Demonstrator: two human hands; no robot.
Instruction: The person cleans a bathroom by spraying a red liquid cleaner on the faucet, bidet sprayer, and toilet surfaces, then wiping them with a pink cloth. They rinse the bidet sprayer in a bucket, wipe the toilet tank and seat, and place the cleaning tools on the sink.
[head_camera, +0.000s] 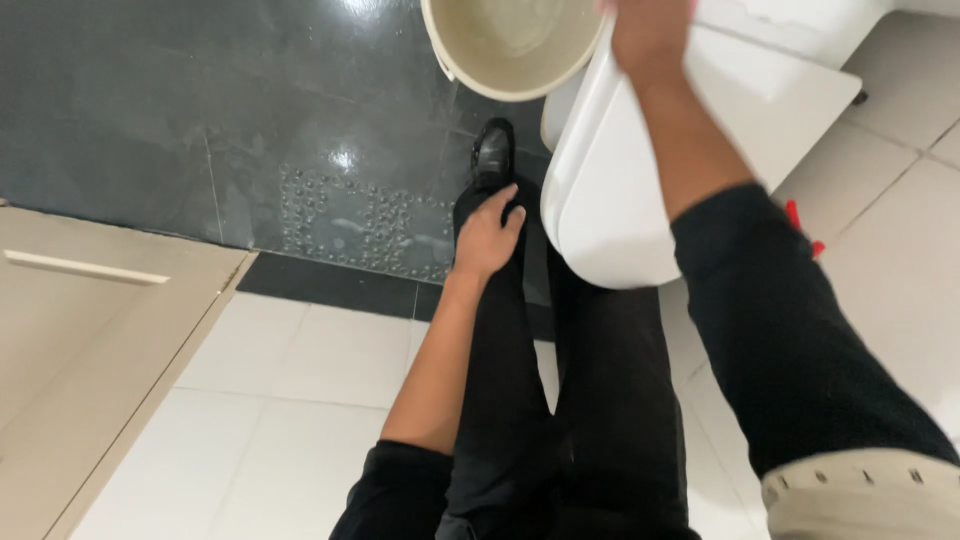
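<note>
Dark grey floor tiles (200, 120), one patch studded with raised dots, give way to white tiles (300, 400) nearer the person, and a beige cabinet (90, 330) fills the left edge.

From the head camera, the person looks down over their own black trousers (590, 400) and a black shoe (492, 150) set on the dark tiles. The left hand (487, 235) lies flat on the left thigh, its grip spread and holding nothing. The right hand (648, 35) is up at the top edge of the frame, resting on the white toilet lid (610, 200), which stands raised on its edge. The fingers are cut off by the frame, so I cannot tell whether that grip is pressed together on the lid or merely laid against it. A cream bucket (510, 45) sits just beside that hand, over the dark tiles, its inside wet-looking and pale. Something small and red (800, 225) peeks out behind the right sleeve.
</note>
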